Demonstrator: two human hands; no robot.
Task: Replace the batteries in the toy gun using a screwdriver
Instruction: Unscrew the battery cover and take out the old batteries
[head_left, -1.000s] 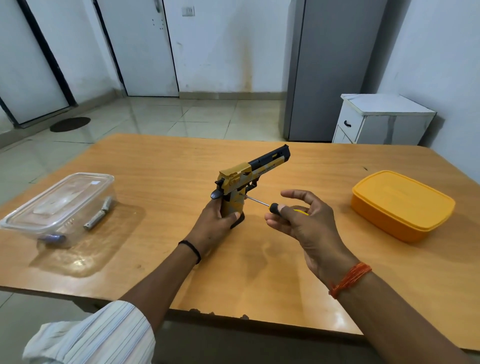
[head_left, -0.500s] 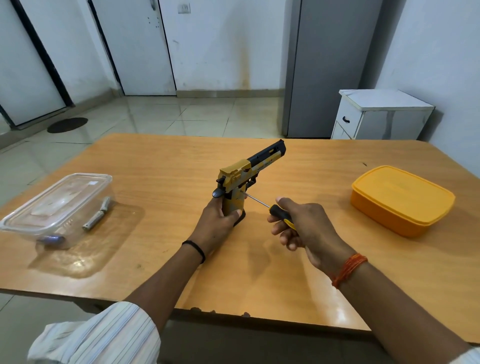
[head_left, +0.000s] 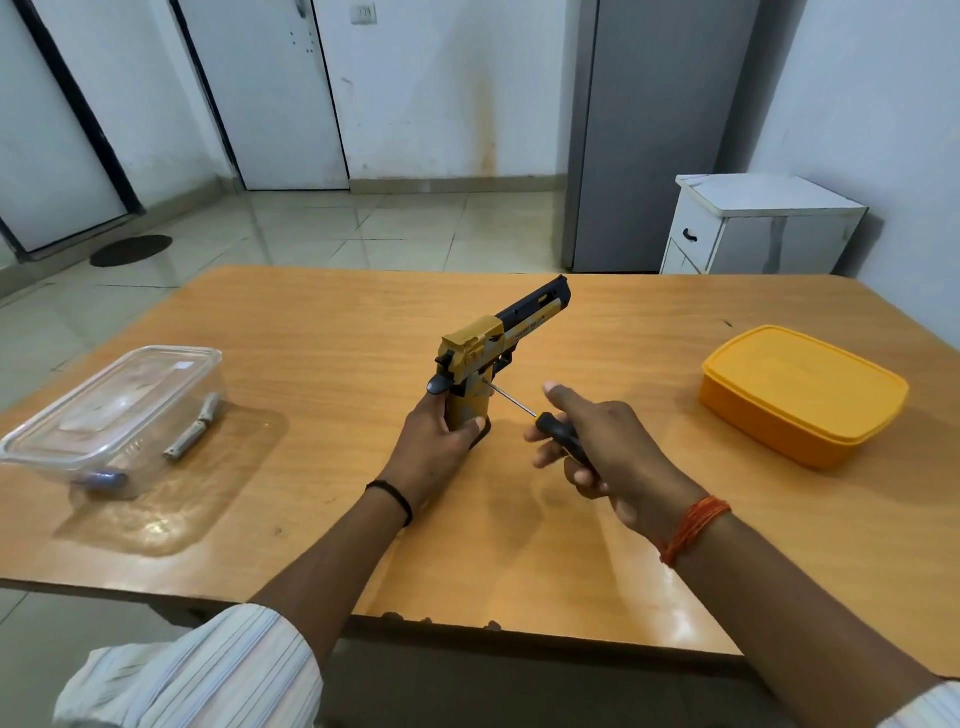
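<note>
Toy gun (head_left: 496, 353), one only, stands near the middle of the wooden surface (head_left: 322, 322), yellow at the grip and rear with a black slide. Its grip points down toward the surface and its barrel, the long axis, slants up and away to the far right. The left hand (head_left: 436, 452) grips it by the handle, fingers and thumb wrapped round the yellow grip.

One screwdriver (head_left: 540, 423) lies in the right hand (head_left: 608, 457), just right of the gun. Its thin metal shaft runs up and left, and the tip meets the side of the gun just above the grip. The lower fingers (head_left: 545, 457) curl round the black handle, while the forefinger sticks out straight to the left above it.

Two containers sit on the surface, well apart. A clear plastic box (head_left: 111, 415) with its lid on rests at the left; inside it show two silvery batteries (head_left: 195, 426) lying end to end and a bluish item (head_left: 101, 478) at the near end, too blurred to name. A closed yellow box (head_left: 802, 392) rests at the right.

The left wrist wears a black band (head_left: 395, 496), the right wrist an orange thread (head_left: 693, 527). A striped sleeve (head_left: 208, 675) shows at the near left.
</note>
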